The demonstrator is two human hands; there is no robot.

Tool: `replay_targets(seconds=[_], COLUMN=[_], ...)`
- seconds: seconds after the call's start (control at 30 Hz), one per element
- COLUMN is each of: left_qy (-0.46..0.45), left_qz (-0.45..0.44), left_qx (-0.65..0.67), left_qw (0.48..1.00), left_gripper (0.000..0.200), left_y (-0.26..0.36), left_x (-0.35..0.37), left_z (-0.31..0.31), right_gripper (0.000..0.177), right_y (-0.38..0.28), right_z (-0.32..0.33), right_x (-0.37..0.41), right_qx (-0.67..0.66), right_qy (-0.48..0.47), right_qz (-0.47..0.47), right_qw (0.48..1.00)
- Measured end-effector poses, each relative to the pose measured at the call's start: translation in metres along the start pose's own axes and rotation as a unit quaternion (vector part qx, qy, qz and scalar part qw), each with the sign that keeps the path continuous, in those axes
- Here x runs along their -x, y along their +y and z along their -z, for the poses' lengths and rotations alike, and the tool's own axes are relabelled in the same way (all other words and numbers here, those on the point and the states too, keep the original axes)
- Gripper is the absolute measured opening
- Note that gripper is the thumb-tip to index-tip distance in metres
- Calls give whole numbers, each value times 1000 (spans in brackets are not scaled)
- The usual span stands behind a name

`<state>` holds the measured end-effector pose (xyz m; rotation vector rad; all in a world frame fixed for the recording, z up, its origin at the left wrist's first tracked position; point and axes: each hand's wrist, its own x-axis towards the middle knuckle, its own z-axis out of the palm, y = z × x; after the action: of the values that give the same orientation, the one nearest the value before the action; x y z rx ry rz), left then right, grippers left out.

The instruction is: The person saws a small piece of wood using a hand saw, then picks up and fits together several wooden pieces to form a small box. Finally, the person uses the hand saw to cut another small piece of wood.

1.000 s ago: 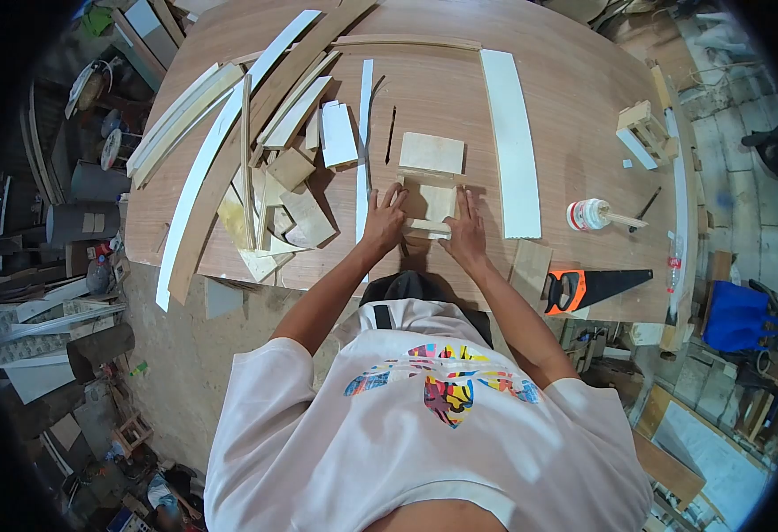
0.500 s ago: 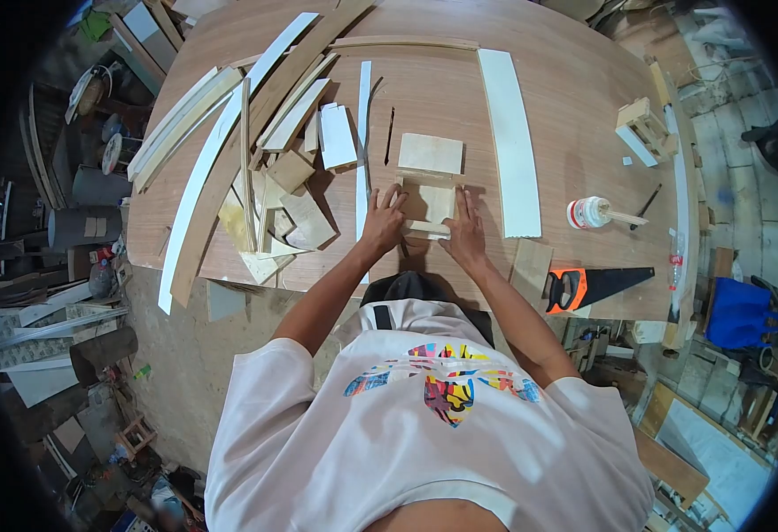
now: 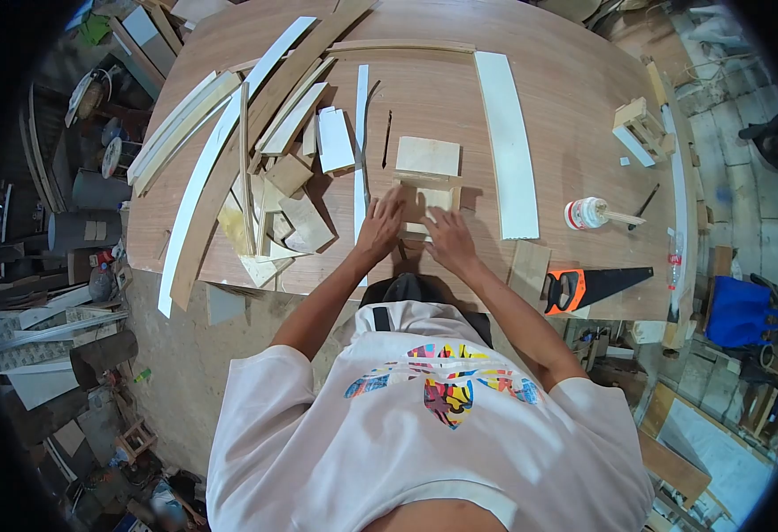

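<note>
A small pale wooden box (image 3: pixel 443 197) with an open top sits on the table in front of me. My left hand (image 3: pixel 382 225) is closed on its left side, fingers lying along the wall and the thumb hidden. Over the front right part of the box, my right hand (image 3: pixel 449 236) is open, its fingers stretched toward the inside. Part of the front wall shows between the hands. Just behind the box lies a flat rectangular wood piece (image 3: pixel 429 157).
Wood strips and offcuts (image 3: pixel 290 175) pile up on the left, beside a narrow white strip (image 3: pixel 361 133). A wide white board (image 3: pixel 508 146), a glue jar (image 3: pixel 586 213), an orange-handled handsaw (image 3: pixel 597 288) and a small wooden frame (image 3: pixel 641 131) lie to the right.
My right hand has left the box's right side and moved left over its front. My left hand stays at the left side, fingers slightly shifted. The view has shifted a little.
</note>
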<state>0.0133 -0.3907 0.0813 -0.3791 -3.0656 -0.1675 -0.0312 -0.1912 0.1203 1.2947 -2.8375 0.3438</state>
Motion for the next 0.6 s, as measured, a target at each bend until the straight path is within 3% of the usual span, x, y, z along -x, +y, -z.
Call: replay_targets(seconds=[0.07, 0.1, 0.17, 0.2, 0.23, 0.3, 0.33, 0.47, 0.6], left_qy=[46, 45, 54, 71, 72, 61, 122, 169, 204], left_qz=[71, 73, 141, 161, 166, 89, 138, 156, 175], left_qx=[143, 143, 288, 339, 340, 453, 439, 459, 400], left_qw=[986, 986, 946, 924, 923, 885, 880, 858, 876], left_gripper=[79, 79, 109, 92, 92, 79, 62, 50, 44], left_y=[4, 3, -1, 0, -2, -5, 10, 19, 20], left_x=[8, 13, 25, 29, 31, 30, 31, 28, 28], left_z=[22, 18, -1, -8, -21, -44, -15, -26, -32], right_gripper=[50, 50, 43, 43, 39, 36, 32, 27, 26], right_y=[-6, -9, -13, -13, -14, -16, -18, -18, -11], right_z=[-4, -5, -6, -7, -8, -10, -13, -13, -23], right_x=[-5, -8, -16, -21, -25, -33, -35, -43, -44], right_qx=[-132, -133, -139, -138, -148, -156, -170, -200, -223], right_qy=[-88, -90, -110, -111, -115, -124, -133, -142, -146], right_qz=[-14, -13, -31, -27, -20, -9, -34, -47, -21], right_qw=[987, 987, 984, 984, 982, 980, 976, 968, 964])
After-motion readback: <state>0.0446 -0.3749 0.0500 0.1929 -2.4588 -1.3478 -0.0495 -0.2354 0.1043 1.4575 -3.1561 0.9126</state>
